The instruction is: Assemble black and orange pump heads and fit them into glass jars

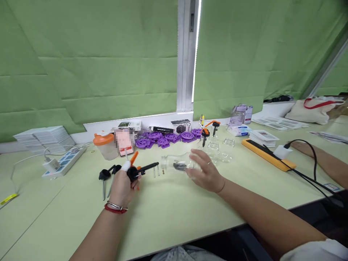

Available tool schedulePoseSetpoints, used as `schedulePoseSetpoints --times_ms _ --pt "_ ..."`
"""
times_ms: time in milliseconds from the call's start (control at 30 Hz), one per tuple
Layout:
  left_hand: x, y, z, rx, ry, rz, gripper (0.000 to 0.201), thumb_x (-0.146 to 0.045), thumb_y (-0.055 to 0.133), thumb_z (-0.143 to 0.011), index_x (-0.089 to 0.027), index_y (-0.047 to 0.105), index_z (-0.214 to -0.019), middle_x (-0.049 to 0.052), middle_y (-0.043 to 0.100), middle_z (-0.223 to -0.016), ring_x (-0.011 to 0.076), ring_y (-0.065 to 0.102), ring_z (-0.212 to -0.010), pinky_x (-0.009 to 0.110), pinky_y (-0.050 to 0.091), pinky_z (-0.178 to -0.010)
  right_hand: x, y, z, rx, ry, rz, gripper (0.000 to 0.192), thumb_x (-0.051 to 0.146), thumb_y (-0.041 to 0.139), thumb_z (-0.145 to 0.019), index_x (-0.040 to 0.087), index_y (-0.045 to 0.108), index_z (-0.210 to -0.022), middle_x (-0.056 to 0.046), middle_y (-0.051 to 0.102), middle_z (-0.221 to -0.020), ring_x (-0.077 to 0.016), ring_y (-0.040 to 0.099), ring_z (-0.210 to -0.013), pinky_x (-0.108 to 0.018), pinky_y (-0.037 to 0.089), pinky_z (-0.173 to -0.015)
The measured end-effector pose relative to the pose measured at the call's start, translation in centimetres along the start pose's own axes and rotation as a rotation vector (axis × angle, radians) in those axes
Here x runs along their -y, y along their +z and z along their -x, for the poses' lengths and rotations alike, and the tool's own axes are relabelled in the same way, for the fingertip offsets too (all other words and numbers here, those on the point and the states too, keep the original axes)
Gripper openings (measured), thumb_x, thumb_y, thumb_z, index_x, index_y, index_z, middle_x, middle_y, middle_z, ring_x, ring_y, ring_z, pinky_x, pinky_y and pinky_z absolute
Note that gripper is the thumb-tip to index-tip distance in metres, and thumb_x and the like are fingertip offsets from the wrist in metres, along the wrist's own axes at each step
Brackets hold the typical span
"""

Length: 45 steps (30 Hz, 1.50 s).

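Two hands work: left hand [123,186] has its grip closed on a pump [137,169]; right hand [202,170] loosely cups a clear bottle [176,163], which could roll toward 12 o'clock into the glass jars [217,148].

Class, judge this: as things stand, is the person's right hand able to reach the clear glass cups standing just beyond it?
Probably yes: the right hand rests on a clear bottle, and the glass cups stand just beyond with nothing between.

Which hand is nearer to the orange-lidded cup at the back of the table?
The left. The left hand, gripping a black and orange pump head, is just in front of the orange-lidded cup. The right hand rests on a clear bottle, farther to the right.
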State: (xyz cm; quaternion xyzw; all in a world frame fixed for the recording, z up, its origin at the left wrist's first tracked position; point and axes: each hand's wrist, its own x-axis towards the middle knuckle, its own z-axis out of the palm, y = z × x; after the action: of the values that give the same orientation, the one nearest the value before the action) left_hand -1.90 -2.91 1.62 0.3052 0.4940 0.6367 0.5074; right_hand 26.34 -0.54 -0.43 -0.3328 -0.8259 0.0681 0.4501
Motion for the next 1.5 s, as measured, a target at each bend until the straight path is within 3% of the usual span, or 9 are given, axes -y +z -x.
schedulePoseSetpoints --times_ms 100,200,300,633,867,1200,1333,1400,1500 --pt "0.1 0.1 -0.3 -0.072 0.126 0.038 0.028 -0.042 0.056 -0.074 -0.019 0.044 -0.065 -0.005 0.047 -0.05 0.004 0.032 -0.03 0.02 0.027 -0.032 -2.7 0.5 -0.6 -0.3 0.178 0.148 0.056 0.042 0.073 -0.065 0.023 0.047 -0.111 -0.013 0.052 -0.124 -0.0313 0.039 -0.128 -0.056 0.031 -0.105" --pt "0.7 0.1 -0.6 -0.056 0.144 0.025 0.025 -0.04 0.056 -0.073 -0.018 0.045 -0.066 -0.005 0.048 -0.052 0.0049 0.034 -0.031 0.021 0.03 -0.033 -5.4 1.6 -1.3 -0.33 0.54 0.123 0.074 0.049 0.071 -0.063 0.02 0.038 -0.122 -0.014 0.049 -0.125 -0.0293 0.051 -0.113 -0.047 0.045 -0.091" --pt "1.1 0.0 -0.8 -0.025 0.134 -0.005 0.022 -0.038 0.056 -0.072 -0.018 0.048 -0.069 -0.004 0.052 -0.054 0.0064 0.037 -0.031 0.023 0.033 -0.033 -7.3 2.9 -1.8 -0.255 0.715 0.103 0.075 0.05 0.068 -0.064 0.02 0.036 -0.125 -0.012 0.048 -0.126 -0.0276 0.052 -0.112 -0.041 0.046 -0.09" --pt "1.1 -0.1 -0.8 -0.004 0.133 -0.066 0.022 -0.038 0.056 -0.073 -0.017 0.05 -0.073 -0.002 0.055 -0.054 0.0092 0.042 -0.031 0.026 0.037 -0.033 -8.7 4.2 -1.0 -0.093 0.722 0.27 0.078 0.044 0.054 -0.078 0.01 0.022 -0.141 -0.02 0.032 -0.14 -0.0298 0.031 -0.133 -0.04 0.03 -0.108" --pt "1.2 -0.2 -0.8 0.018 0.139 -0.102 0.023 -0.039 0.055 -0.074 -0.017 0.051 -0.073 -0.002 0.055 -0.054 0.0089 0.042 -0.031 0.025 0.037 -0.033 -8.5 4.5 -0.9 -0.029 0.83 0.312 0.084 0.038 0.054 -0.08 0.002 0.012 -0.144 -0.025 0.034 -0.14 -0.0331 0.036 -0.13 -0.041 0.033 -0.106" --pt "1.1 0.0 -0.7 0.044 0.154 -0.158 0.024 -0.041 0.053 -0.076 -0.018 0.05 -0.07 -0.002 0.053 -0.052 0.0096 0.042 -0.031 0.025 0.036 -0.032 -7.6 4.0 -0.9 0.018 0.898 0.294 0.091 0.031 0.05 -0.082 -0.006 -0.005 -0.145 -0.029 0.016 -0.149 -0.0355 0.018 -0.139 -0.044 0.025 -0.112" --pt "1.3 -0.2 -0.7 0.083 0.181 -0.198 0.024 -0.041 0.053 -0.078 -0.018 0.051 -0.071 -0.003 0.051 -0.051 0.0093 0.041 -0.031 0.024 0.037 -0.032 -4.8 3.1 -0.9 -0.028 0.694 0.304 0.088 0.03 0.049 -0.083 0.008 -0.006 -0.148 -0.02 0.006 -0.154 -0.0314 0.008 -0.143 -0.047 0.026 -0.112" --pt "1.5 -0.2 -0.6 0.128 0.191 -0.229 0.025 -0.041 0.052 -0.079 -0.018 0.051 -0.071 -0.003 0.053 -0.052 0.0092 0.042 -0.031 0.024 0.037 -0.032 -2.5 3.0 -1.0 -0.027 0.399 0.343 0.077 0.026 0.047 -0.085 0.016 0.005 -0.149 -0.014 0.011 -0.154 -0.028 0.008 -0.143 -0.047 0.025 -0.113" --pt "1.8 0.1 -0.1 0.223 0.159 -0.254 0.028 -0.045 0.052 -0.08 -0.018 0.052 -0.073 -0.003 0.054 -0.053 0.009 0.041 -0.032 0.024 0.039 -0.032 0.8 3.8 -0.8 0.125 -0.092 0.341 0.059 0.02 0.046 -0.089 0.021 0.028 -0.144 -0.013 0.036 -0.146 -0.0265 0.03 -0.136 -0.046 0.03 -0.109"
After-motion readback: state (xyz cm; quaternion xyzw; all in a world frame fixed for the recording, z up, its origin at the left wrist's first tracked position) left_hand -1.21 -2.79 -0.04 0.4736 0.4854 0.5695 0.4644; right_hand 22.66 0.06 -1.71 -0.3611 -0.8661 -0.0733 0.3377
